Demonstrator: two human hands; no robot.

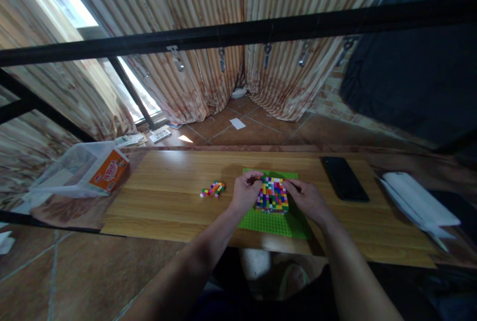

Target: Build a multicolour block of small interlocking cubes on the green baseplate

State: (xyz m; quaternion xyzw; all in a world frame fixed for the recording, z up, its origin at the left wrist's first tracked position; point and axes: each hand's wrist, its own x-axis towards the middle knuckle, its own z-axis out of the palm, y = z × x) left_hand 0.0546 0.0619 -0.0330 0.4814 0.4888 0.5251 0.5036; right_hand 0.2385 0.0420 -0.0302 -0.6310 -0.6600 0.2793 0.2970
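A square block built of many small coloured bricks (272, 195) stands on a green baseplate (278, 222) on the wooden table (171, 201). My left hand (245, 193) is curled against the block's left and far side, fingers pinched at its top left corner. Against the right side rests my right hand (307, 199), its fingertips pressing the upper right edge. What the fingertips pinch, if anything, is too small to see. A small heap of loose coloured bricks (212, 189) lies on the table to the left of my left hand.
A black phone (345, 178) lies flat on the table to the right. White papers (413, 197) sit at the far right edge. A clear plastic bag with an orange box (110, 169) rests off the table's left end. A black metal bar (238, 33) crosses overhead.
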